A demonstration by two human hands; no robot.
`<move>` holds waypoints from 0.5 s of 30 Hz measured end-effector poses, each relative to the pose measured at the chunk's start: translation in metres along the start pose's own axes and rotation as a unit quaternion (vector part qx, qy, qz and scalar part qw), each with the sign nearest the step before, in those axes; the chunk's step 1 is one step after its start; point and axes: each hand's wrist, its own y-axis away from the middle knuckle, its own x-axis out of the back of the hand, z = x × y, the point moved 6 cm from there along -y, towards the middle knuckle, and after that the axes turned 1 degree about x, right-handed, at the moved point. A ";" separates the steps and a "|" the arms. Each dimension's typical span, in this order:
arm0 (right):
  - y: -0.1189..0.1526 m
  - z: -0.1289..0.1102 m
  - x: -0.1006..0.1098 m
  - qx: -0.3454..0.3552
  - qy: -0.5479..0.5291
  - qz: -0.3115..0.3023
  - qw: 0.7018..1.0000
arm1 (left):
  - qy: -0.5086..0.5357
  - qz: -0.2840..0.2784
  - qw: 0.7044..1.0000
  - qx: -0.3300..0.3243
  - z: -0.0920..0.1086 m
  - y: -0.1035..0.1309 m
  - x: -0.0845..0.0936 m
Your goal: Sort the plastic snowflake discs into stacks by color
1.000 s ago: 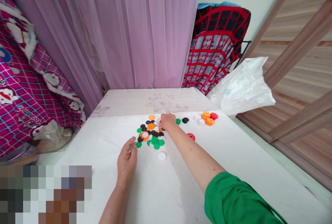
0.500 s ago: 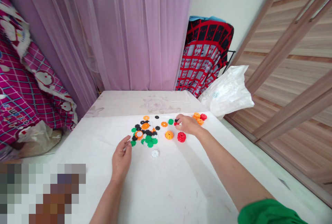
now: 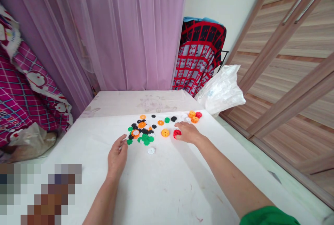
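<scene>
Near the table's middle, my right hand [image 3: 188,133] reaches over a small stack of red notched discs [image 3: 177,134]. Its thumb lies at the stack's edge and its fingers are spread above, with no disc lifted. My left hand [image 3: 117,153] rests at the near left of a loose heap, fingers loosely bent and holding nothing. That heap mixes green discs [image 3: 146,139], black discs [image 3: 143,131], orange discs [image 3: 142,125] and white ones. Left of the red stack is a yellow-orange stack [image 3: 165,133]. Behind it lie a green stack [image 3: 167,120] and a black stack [image 3: 174,119].
A single white disc [image 3: 151,151] lies in front of the heap. At the back right sit more orange stacks [image 3: 194,119] and a red one [image 3: 198,114]. A white plastic bag [image 3: 221,89] stands beyond the table's right corner, near a wooden wardrobe [image 3: 281,72].
My right hand has moved from the black discs toward me to the red stack; the red piece in its fingers no longer shows there. My left hand stays by the heap. The view has shifted slightly.
</scene>
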 end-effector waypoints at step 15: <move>-0.011 0.007 -0.030 0.059 0.012 -0.069 0.996 | -0.028 -0.001 1.000 -0.004 -0.003 -0.001 0.001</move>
